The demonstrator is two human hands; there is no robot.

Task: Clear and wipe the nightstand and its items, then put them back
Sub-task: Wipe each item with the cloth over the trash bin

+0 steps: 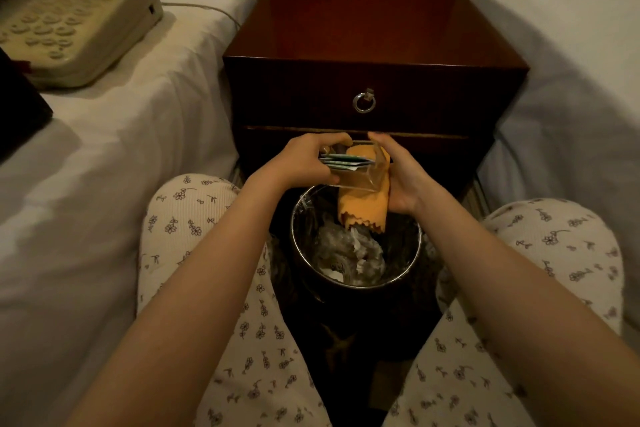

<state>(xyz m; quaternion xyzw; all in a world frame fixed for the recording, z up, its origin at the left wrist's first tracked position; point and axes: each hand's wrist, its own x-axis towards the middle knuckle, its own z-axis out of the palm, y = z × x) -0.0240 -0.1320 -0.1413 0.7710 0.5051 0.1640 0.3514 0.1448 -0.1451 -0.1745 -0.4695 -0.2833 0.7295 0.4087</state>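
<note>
Clear box (360, 180) and cloth held over the bin (414, 255)
A telephone (79, 21) lies on the left bed (104, 156). The left hand (304, 159) grips the box's left end, packets (343, 160) inside. The right hand (403, 177) clutches an orange cloth (363, 210) against its right side, just before the nightstand (374, 45) front.

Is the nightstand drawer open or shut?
Shut: the drawer front sits flush with the nightstand frame, its ring pull hanging down.

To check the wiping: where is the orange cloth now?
Head view, centre: the cloth hangs from the right hand, against the clear box, above the bin.
</note>
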